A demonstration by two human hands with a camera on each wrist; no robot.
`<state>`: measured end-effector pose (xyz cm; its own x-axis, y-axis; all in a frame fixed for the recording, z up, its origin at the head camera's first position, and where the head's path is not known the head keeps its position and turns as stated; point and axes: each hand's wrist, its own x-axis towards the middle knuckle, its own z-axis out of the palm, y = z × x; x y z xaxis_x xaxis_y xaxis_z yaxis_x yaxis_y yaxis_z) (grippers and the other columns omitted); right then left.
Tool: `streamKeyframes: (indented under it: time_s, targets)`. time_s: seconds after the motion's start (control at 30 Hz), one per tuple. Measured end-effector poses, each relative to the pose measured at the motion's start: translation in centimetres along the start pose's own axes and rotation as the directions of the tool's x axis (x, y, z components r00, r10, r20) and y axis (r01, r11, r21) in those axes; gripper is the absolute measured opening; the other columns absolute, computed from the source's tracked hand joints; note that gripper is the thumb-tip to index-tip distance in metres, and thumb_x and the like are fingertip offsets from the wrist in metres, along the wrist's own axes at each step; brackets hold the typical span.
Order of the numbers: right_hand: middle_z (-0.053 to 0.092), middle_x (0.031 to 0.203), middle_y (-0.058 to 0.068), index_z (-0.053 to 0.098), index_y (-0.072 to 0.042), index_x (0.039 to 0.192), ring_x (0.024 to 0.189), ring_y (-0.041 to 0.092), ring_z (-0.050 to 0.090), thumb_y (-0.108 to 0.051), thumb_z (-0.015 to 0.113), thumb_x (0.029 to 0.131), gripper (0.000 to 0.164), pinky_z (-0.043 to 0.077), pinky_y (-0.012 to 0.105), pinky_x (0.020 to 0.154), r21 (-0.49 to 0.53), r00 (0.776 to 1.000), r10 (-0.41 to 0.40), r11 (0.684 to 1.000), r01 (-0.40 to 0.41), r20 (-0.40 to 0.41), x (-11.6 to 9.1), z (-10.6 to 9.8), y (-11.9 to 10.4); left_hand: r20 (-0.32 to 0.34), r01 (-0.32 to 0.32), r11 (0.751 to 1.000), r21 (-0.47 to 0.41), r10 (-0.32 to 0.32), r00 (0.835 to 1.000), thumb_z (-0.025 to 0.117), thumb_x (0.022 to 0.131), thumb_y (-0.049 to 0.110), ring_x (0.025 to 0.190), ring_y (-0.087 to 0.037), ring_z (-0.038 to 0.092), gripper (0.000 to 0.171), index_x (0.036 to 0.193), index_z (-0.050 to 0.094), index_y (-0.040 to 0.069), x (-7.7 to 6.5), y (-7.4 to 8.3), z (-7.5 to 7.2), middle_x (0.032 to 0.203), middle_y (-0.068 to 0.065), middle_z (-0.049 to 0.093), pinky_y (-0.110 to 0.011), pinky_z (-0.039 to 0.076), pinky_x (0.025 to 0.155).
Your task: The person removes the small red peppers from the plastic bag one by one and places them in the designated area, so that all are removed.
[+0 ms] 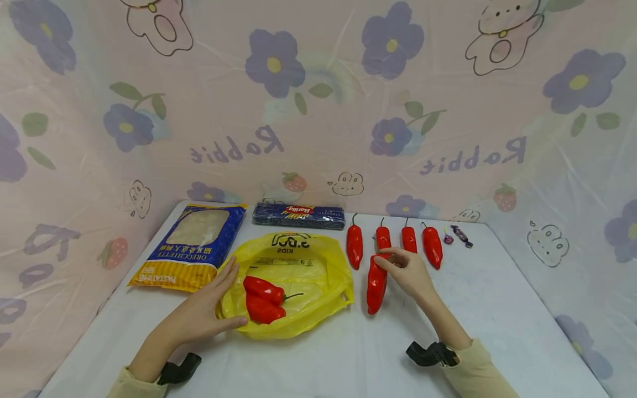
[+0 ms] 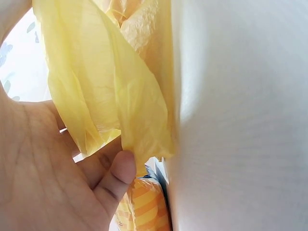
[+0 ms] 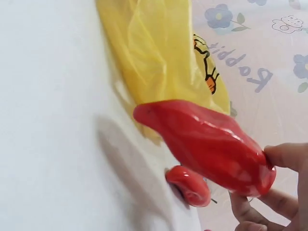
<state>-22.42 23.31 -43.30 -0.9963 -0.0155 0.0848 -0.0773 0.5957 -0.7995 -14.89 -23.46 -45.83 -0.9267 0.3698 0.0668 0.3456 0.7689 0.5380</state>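
Note:
My right hand (image 1: 405, 271) pinches a glossy red chili pepper (image 1: 376, 287) near its stem end. The pepper hangs tip down, raised off the table, and its shadow shows in the right wrist view, where the fingertips hold the thick end of the pepper (image 3: 207, 144). To its left a yellow plastic bag (image 1: 318, 309) lies with its mouth spread, and two red peppers (image 1: 264, 309) are inside. My left hand (image 1: 199, 312) rests against the bag's left rim, fingers and thumb extended. In the left wrist view the yellow film (image 2: 86, 62) partly covers those fingers.
Several red peppers (image 1: 354, 246) stand in a row behind my right hand, some partly hidden. Wrapped candies (image 1: 463, 236) lie farther right. An orecchiette pasta bag (image 1: 194, 249) is at the left, a spaghetti pack (image 1: 298, 216) at the back. Patterned curtains surround the white table (image 1: 478, 309).

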Motion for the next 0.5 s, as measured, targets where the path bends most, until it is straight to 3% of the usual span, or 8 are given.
streamKeyframes:
  time_s: [0.27,0.5]
  targets:
    - [0.074,0.098,0.004,0.077,-0.01,0.127,0.094,0.022,0.06,-0.039,0.076,0.098,0.041,0.052,0.027,0.074,-0.012,0.997,0.055,0.998,-0.054,0.051,-0.4,1.3,1.3,0.003,0.007,1.0,-0.011,-0.007,1.0,0.076,0.087,0.067,0.153,-0.053,0.032,0.116,0.17,0.021,0.008,0.0,0.3,-0.2,0.179,-0.011,0.008,-0.075,0.037,0.115]
    - [0.074,0.096,0.006,0.074,-0.007,0.12,0.089,0.022,0.058,-0.043,0.076,0.097,0.043,0.05,0.027,0.068,0.009,0.991,0.125,0.992,-0.125,0.04,-0.5,2.1,2.0,0.007,0.018,1.0,-0.01,-0.018,1.0,0.077,0.087,0.067,0.154,-0.053,0.031,0.116,0.17,0.02,0.009,0.0,0.3,-0.1,0.179,-0.012,0.009,-0.075,0.036,0.115]
